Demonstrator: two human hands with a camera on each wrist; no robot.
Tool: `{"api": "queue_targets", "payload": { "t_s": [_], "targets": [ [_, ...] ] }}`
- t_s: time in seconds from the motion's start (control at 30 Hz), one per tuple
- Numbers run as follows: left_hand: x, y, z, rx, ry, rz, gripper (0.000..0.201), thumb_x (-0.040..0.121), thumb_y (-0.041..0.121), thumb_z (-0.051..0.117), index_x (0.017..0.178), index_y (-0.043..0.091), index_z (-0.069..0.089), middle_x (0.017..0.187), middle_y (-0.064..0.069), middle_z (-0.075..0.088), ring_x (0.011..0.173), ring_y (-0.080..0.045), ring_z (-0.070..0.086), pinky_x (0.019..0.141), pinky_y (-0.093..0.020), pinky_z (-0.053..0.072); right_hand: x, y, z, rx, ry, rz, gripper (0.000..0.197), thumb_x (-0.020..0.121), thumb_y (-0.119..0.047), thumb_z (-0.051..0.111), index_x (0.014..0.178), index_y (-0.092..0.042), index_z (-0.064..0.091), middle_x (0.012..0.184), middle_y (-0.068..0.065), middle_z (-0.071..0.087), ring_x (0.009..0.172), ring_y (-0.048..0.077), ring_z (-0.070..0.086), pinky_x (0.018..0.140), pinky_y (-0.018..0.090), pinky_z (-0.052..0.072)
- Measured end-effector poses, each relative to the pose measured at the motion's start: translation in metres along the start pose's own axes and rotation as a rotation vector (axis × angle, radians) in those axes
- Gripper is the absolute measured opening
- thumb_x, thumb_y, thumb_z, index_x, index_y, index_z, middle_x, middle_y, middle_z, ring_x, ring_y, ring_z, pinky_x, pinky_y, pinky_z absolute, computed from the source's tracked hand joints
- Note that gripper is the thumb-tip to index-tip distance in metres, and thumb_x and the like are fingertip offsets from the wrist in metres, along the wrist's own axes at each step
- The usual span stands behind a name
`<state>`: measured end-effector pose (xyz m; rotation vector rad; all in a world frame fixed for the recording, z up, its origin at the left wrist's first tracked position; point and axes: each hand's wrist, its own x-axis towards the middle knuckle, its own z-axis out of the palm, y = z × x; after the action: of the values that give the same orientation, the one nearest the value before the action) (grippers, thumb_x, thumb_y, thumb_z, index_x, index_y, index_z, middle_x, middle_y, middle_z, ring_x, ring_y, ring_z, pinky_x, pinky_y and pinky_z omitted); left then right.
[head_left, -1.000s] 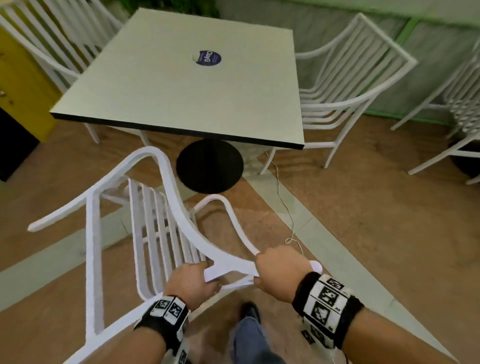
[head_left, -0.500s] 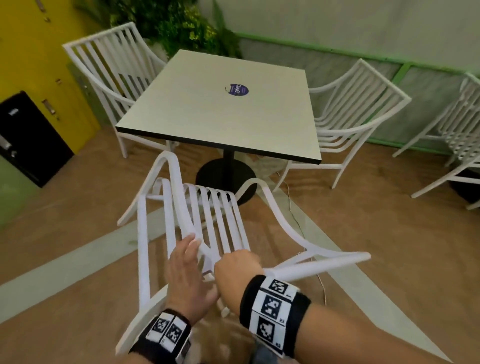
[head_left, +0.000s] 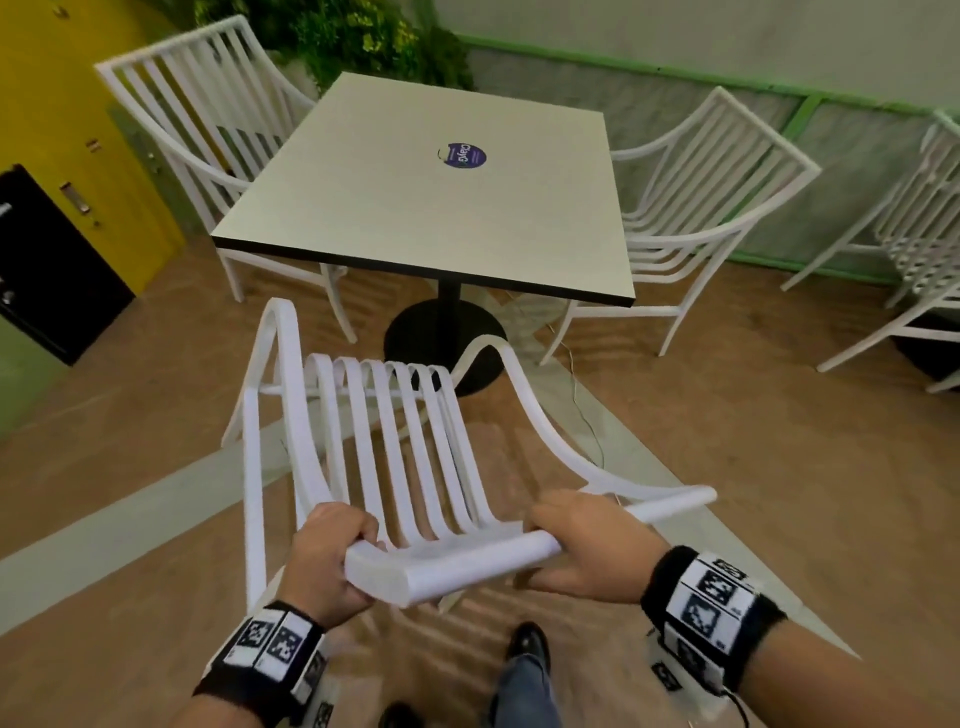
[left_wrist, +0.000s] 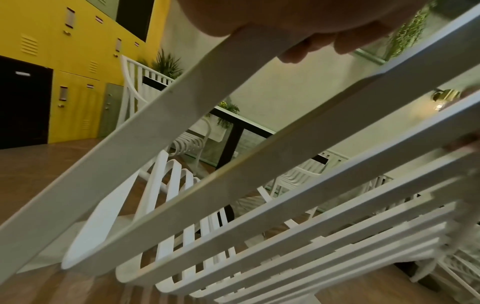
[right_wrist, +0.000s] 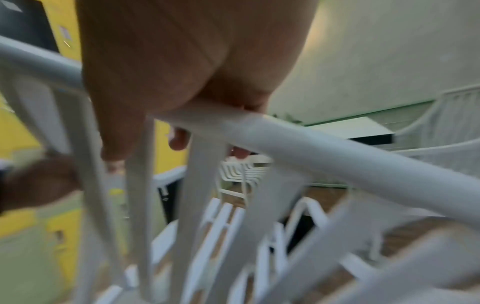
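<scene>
A white slatted armchair (head_left: 405, 441) stands before me, its seat facing the square table (head_left: 415, 208). My left hand (head_left: 327, 558) grips the left end of the chair's top rail (head_left: 457, 564), fingers curled over it. On the right part of that rail my right hand (head_left: 582, 551) holds on, fingers wrapped round it. In the left wrist view my fingers (left_wrist: 306, 47) curl over a back slat (left_wrist: 145, 139). The right wrist view is blurred; my right hand (right_wrist: 182, 82) sits on the round rail (right_wrist: 324, 150).
Two more white chairs stand at the table, one at its left (head_left: 208, 130) and one at its right (head_left: 717, 208); another (head_left: 924, 249) is at the far right. Yellow lockers (head_left: 67, 104) line the left wall. A thin cable (head_left: 587, 415) lies on the wooden floor. My shoe (head_left: 524, 642) is below the chair.
The chair has swung round from lying sideways to upright with its back toward me. Both hands shifted from the armrest to the top rail, left hand now curled on it.
</scene>
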<state>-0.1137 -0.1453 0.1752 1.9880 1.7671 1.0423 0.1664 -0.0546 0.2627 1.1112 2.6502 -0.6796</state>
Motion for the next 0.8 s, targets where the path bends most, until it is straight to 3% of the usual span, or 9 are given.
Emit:
{"api": "queue_targets", "payload": {
  "t_s": [0.1,0.17,0.27,0.37,0.43,0.5,0.6,0.67,0.8],
  "targets": [
    [-0.003,-0.004,0.002,0.001,0.049,0.005,0.024,0.059,0.03,0.06,0.069,0.029,0.038,0.063,0.008,0.044,0.064,-0.001,0.031,0.061,-0.009,0.031,0.005,0.03,0.02,0.028,0.097,0.125,0.028,0.077,-0.039,0.069,0.083,-0.017,0.053,0.084,0.001,0.06,0.072,0.017,0.051,0.06,0.032,0.04],
    [-0.001,-0.002,0.002,0.002,0.041,-0.004,0.023,0.059,0.031,0.058,0.069,0.029,0.038,0.065,0.01,0.043,0.064,-0.003,0.034,0.057,-0.014,0.033,0.006,0.035,0.027,0.013,0.18,0.068,0.028,0.073,-0.031,0.075,0.077,-0.014,0.054,0.079,0.005,0.061,0.065,0.018,0.049,0.053,0.028,0.031],
    [-0.008,-0.011,-0.004,-0.054,0.058,-0.01,0.014,0.059,0.027,0.053,0.066,0.027,0.041,0.063,0.009,0.047,0.06,-0.008,0.039,0.052,-0.022,0.037,0.005,0.022,0.034,-0.074,0.201,-0.007,0.037,0.054,-0.037,0.083,0.063,-0.02,0.052,0.058,-0.004,0.057,0.048,0.013,0.053,0.045,0.018,0.021],
    [-0.02,-0.024,-0.017,-0.184,0.098,-0.22,0.013,0.057,0.025,0.05,0.058,0.012,0.048,0.061,0.007,0.056,0.054,-0.026,0.047,0.05,-0.041,0.044,0.008,0.0,0.045,-0.112,0.268,-0.099,0.036,0.049,-0.044,0.078,0.058,-0.023,0.051,0.051,-0.008,0.054,0.042,0.01,0.048,0.046,0.017,0.02],
    [-0.025,-0.028,-0.019,-0.209,0.088,-0.224,0.014,0.058,0.022,0.053,0.058,0.009,0.048,0.061,0.002,0.054,0.053,-0.025,0.049,0.05,-0.035,0.042,0.013,-0.011,0.052,-0.129,0.322,-0.137,0.032,0.052,-0.045,0.073,0.058,-0.021,0.051,0.051,-0.007,0.053,0.042,0.011,0.048,0.043,0.018,0.024],
    [-0.027,-0.036,-0.016,-0.284,0.076,-0.263,0.01,0.066,0.019,0.054,0.064,0.009,0.053,0.064,0.003,0.055,0.057,-0.021,0.056,0.057,-0.028,0.045,0.021,-0.02,0.056,-0.163,0.322,-0.135,0.032,0.054,-0.045,0.074,0.058,-0.022,0.053,0.051,-0.006,0.054,0.042,0.012,0.049,0.041,0.018,0.03],
    [-0.034,-0.067,-0.002,-0.334,0.039,-0.349,0.005,0.07,0.024,0.057,0.075,0.025,0.058,0.086,0.005,0.066,0.1,-0.012,0.064,0.085,-0.027,0.048,0.039,-0.03,0.059,-0.228,0.234,-0.094,0.033,0.057,-0.049,0.074,0.062,-0.023,0.055,0.053,-0.006,0.056,0.043,0.013,0.051,0.04,0.021,0.037],
    [-0.039,-0.083,0.009,-0.38,0.073,-0.459,0.01,0.071,0.031,0.06,0.08,0.028,0.061,0.102,-0.004,0.069,0.12,-0.019,0.056,0.097,-0.029,0.046,0.052,-0.036,0.063,-0.255,0.174,-0.055,0.032,0.06,-0.049,0.072,0.066,-0.021,0.057,0.057,-0.003,0.059,0.047,0.016,0.055,0.042,0.025,0.042],
    [-0.032,-0.098,0.025,-0.461,0.117,-0.631,0.025,0.062,0.038,0.064,0.087,0.04,0.068,0.11,-0.01,0.064,0.116,-0.022,0.055,0.101,-0.041,0.04,0.074,-0.049,0.06,-0.246,0.079,0.015,0.03,0.083,-0.038,0.059,0.097,-0.011,0.058,0.09,0.009,0.064,0.079,0.027,0.061,0.064,0.039,0.047]
  ]
}}
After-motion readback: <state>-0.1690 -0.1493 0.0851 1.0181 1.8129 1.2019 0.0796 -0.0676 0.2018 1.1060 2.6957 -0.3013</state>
